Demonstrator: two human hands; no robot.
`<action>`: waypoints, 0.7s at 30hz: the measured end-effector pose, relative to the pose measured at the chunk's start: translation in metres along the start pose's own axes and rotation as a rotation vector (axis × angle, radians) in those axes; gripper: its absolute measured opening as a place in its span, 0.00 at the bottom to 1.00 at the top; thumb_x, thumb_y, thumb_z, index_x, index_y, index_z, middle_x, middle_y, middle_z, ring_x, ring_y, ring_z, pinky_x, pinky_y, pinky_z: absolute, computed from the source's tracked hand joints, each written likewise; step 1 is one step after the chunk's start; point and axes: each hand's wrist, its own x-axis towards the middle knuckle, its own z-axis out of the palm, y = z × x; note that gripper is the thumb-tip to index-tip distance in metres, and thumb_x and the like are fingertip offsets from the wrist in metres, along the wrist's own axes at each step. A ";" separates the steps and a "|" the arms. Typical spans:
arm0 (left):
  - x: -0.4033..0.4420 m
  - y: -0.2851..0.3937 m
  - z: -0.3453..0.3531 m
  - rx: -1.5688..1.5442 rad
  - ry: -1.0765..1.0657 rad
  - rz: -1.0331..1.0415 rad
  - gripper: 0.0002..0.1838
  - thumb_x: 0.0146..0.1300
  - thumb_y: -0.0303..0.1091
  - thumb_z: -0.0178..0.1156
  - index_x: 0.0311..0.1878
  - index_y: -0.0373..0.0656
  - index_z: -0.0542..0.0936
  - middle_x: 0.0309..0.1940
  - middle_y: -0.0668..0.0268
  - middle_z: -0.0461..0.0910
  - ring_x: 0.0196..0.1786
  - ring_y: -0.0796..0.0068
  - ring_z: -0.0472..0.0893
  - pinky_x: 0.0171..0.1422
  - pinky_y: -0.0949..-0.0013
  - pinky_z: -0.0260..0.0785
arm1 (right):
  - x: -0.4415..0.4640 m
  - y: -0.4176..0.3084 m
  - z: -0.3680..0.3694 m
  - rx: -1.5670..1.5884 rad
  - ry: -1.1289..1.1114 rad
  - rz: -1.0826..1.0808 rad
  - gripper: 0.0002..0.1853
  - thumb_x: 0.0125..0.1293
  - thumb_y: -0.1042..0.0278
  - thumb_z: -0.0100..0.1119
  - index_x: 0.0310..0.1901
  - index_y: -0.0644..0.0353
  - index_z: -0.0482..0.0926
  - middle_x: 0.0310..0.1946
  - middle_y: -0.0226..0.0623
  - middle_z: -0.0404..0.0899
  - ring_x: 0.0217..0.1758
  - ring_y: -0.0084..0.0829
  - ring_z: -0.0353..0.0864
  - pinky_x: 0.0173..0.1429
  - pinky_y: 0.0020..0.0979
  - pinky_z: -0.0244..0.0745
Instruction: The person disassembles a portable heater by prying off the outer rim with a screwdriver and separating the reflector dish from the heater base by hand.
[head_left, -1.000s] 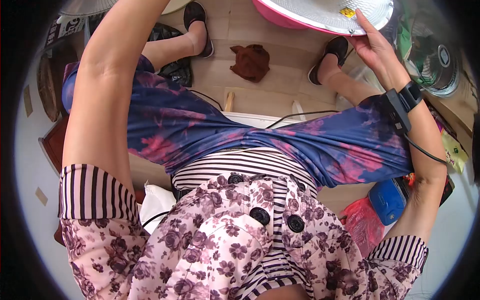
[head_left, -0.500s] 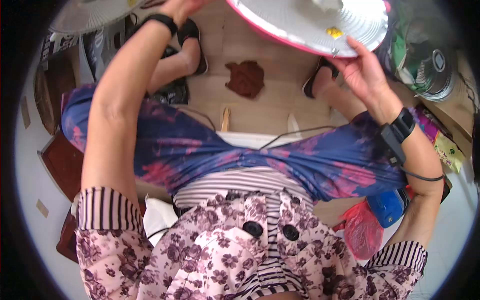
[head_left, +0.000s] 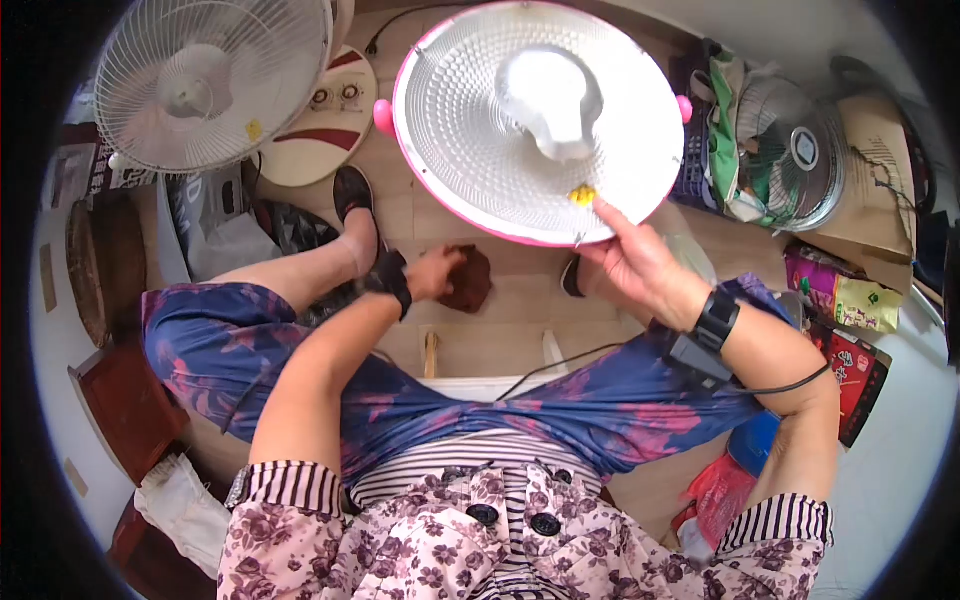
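My right hand [head_left: 645, 270] grips the lower rim of a round dish heater [head_left: 535, 125], thumb on the front and fingers behind. The heater has a silvery reflector, a wire guard, a pink rim and a pale bulb-shaped centre. A small yellow sticker [head_left: 582, 195] sits near my thumb. Down at the floor, my left hand [head_left: 435, 273] has its fingers closed on the near-left side of a crumpled brown cloth [head_left: 470, 280]. The fingertips are partly hidden against the cloth.
A white fan head [head_left: 210, 85] and a round cream-and-red base [head_left: 325, 130] lie at upper left. Another fan guard [head_left: 795, 150] and a cardboard box [head_left: 865, 185] stand at right. A black cable [head_left: 560, 365] crosses between my knees.
My left hand has come down from the top edge to the brown cloth. The heater has shifted left and come fully into view, still held by my right hand. The view has tilted upward.
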 end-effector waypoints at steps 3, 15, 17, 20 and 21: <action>-0.009 0.008 0.007 0.198 0.020 0.036 0.31 0.47 0.22 0.61 0.60 0.44 0.71 0.59 0.43 0.64 0.58 0.40 0.69 0.63 0.51 0.66 | -0.005 0.007 0.007 0.042 -0.022 0.052 0.23 0.71 0.64 0.54 0.63 0.62 0.64 0.57 0.42 0.73 0.56 0.38 0.77 0.54 0.42 0.82; 0.011 0.005 -0.005 0.365 -0.359 -0.030 0.12 0.49 0.26 0.54 0.36 0.43 0.84 0.37 0.51 0.82 0.39 0.48 0.81 0.41 0.54 0.75 | -0.002 0.017 -0.003 -0.156 -0.110 0.282 0.27 0.66 0.50 0.60 0.59 0.59 0.69 0.49 0.46 0.79 0.50 0.44 0.82 0.46 0.36 0.84; 0.012 -0.005 0.002 0.423 -0.338 0.009 0.12 0.50 0.27 0.55 0.37 0.45 0.85 0.37 0.51 0.82 0.39 0.48 0.81 0.41 0.54 0.75 | 0.000 0.018 -0.007 -0.194 -0.116 0.292 0.29 0.64 0.47 0.61 0.59 0.58 0.70 0.50 0.45 0.79 0.50 0.43 0.82 0.47 0.37 0.83; 0.013 -0.001 -0.007 0.379 -0.195 0.076 0.10 0.52 0.32 0.55 0.33 0.43 0.85 0.32 0.52 0.83 0.33 0.54 0.82 0.33 0.57 0.74 | 0.007 0.024 -0.017 -0.253 -0.132 0.312 0.33 0.62 0.43 0.62 0.60 0.58 0.69 0.53 0.45 0.77 0.51 0.45 0.81 0.50 0.39 0.80; 0.013 0.003 -0.011 0.340 -0.133 0.100 0.11 0.52 0.34 0.55 0.31 0.42 0.85 0.29 0.53 0.83 0.30 0.57 0.83 0.29 0.59 0.74 | 0.010 0.027 -0.022 -0.271 -0.137 0.323 0.34 0.60 0.41 0.63 0.60 0.58 0.69 0.54 0.46 0.76 0.52 0.46 0.80 0.51 0.40 0.79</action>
